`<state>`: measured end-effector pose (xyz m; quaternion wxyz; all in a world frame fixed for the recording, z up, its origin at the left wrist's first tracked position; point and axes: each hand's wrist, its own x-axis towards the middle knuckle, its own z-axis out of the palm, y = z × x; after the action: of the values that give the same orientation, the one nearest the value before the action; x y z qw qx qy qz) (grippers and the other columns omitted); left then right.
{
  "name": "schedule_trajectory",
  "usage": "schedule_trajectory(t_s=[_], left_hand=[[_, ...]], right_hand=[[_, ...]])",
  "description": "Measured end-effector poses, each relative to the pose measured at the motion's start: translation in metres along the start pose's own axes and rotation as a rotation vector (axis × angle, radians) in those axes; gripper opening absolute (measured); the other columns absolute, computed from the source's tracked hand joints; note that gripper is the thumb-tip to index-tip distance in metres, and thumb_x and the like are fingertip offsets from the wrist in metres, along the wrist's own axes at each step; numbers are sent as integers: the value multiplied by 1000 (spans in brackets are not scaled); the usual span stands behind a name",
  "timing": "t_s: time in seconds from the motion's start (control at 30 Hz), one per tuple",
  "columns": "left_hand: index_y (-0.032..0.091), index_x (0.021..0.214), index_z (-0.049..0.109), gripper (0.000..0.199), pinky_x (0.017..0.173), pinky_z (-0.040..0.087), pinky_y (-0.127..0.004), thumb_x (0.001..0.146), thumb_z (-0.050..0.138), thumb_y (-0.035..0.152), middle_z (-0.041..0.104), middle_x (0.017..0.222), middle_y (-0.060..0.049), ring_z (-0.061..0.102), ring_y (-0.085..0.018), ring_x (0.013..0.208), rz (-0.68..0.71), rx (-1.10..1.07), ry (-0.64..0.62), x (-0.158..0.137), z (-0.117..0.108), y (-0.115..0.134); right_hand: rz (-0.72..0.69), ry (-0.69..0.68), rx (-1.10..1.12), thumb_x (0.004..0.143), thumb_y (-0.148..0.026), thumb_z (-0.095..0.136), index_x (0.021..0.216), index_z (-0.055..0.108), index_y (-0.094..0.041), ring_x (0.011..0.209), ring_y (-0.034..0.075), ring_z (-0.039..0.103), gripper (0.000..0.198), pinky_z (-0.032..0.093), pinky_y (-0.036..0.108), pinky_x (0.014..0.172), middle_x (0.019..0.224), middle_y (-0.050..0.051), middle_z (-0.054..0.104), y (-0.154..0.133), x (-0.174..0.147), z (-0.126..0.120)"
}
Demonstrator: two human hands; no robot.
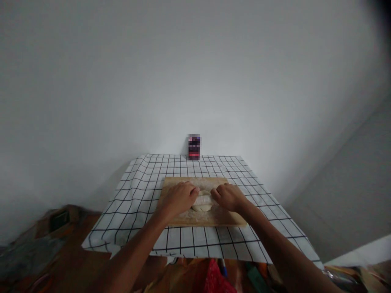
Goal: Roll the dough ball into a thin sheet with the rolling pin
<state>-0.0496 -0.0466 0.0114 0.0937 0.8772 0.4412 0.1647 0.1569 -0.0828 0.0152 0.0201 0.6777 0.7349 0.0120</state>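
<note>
A flour-dusted rolling pin (203,200) lies crosswise over a flattened round of pale dough (202,208). My left hand (182,195) is wrapped round the pin's left end, and my right hand (227,195) closes on its right end. Dough shows in front of the pin and behind it. Beneath is a wooden board (180,221) with loose flour scattered over its surface. Both of the pin's ends are hidden inside my fists.
A black-and-white checked cloth (183,244) covers the table. At its far edge a small dark upright object (194,147), blurred out, stands against the white wall (195,73). Below the front edge lie a red plastic bag (217,278) and other clutter. A box (59,219) sits at lower left.
</note>
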Motion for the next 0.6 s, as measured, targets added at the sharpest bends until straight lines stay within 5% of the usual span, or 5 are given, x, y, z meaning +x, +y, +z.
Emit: schedule_trajectory(t_s=[0.27, 0.47, 0.6], left_hand=[[35, 130, 71, 37, 96, 51, -41, 107, 42, 37, 76, 127, 0, 70, -27, 114, -74, 2, -28, -15, -8, 27], [32, 122, 77, 38, 92, 54, -36, 101, 56, 54, 79, 120, -1, 73, -25, 108, -96, -219, -147, 5, -3, 8], [30, 119, 78, 32, 93, 55, -36, 94, 66, 46, 80, 119, -2, 73, -25, 108, -104, -381, -325, 21, -9, 3]], right_hand=[[32, 128, 102, 109, -37, 27, 82, 79, -21, 77, 25, 74, 61, 39, 32, 66, 86, 12, 80, 3, -13, 29], [7, 170, 188, 108, -36, 28, 84, 77, -22, 77, 26, 76, 56, 42, 32, 63, 88, 11, 81, 1, -25, 36], [-7, 159, 173, 108, -35, 31, 86, 79, -21, 79, 26, 77, 55, 44, 33, 65, 90, 12, 81, 0, -27, 30]])
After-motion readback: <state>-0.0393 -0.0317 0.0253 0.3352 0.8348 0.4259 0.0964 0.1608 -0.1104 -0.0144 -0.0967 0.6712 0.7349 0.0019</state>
